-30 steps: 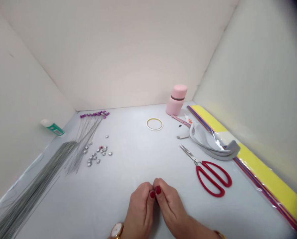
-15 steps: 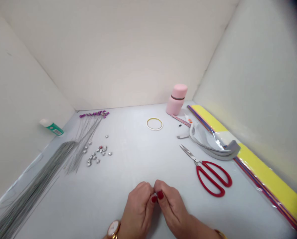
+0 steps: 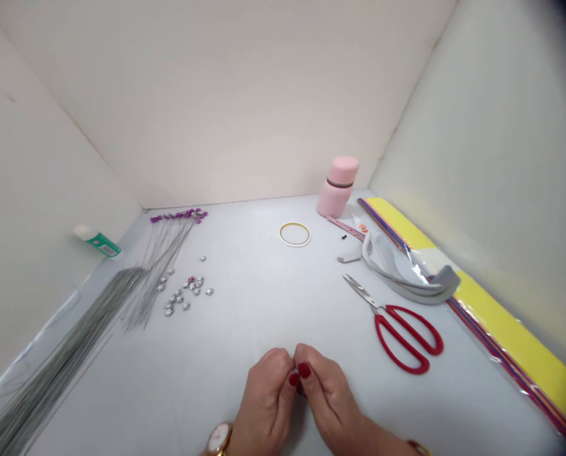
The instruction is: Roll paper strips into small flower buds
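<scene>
silver bead (image 3: 295,370), small and partly hidden, is pinched between the fingertips of both hands, low in the view above the pale work surface (image 3: 235,316). it is too small to make out its exact shape. the fingers are curled inward and clenched on it, with the red-painted nails (image 3: 304,370) close together on either side. which fingers bear on it cannot be told.

behind those fingertips, the left hand (image 3: 265,398) and right hand (image 3: 329,396) angle toward each other. a round-faced wristwatch (image 3: 219,438) sits on the left wrist, and a gold band (image 3: 418,448) shows at the right wrist.

beyond the right hand lie red-handled scissors (image 3: 401,335), blades closed and pointing away. past them, a curved grey strip (image 3: 406,278) lies in clear plastic beside yellow sheets (image 3: 511,335) in a clear sleeve along the right wall. a pink bottle (image 3: 339,187) stands upright at the far edge, near a pink strip (image 3: 344,229). a thin tape ring (image 3: 295,234) lies flat at mid-distance.

to the left, more silver beads (image 3: 183,290) lie scattered in a loose cluster beside purple-tipped wires (image 3: 169,253). a long bundle of silver wire stems (image 3: 64,335) runs toward the lower left corner, and a white tube with a green label (image 3: 97,241) lies against the left wall.
</scene>
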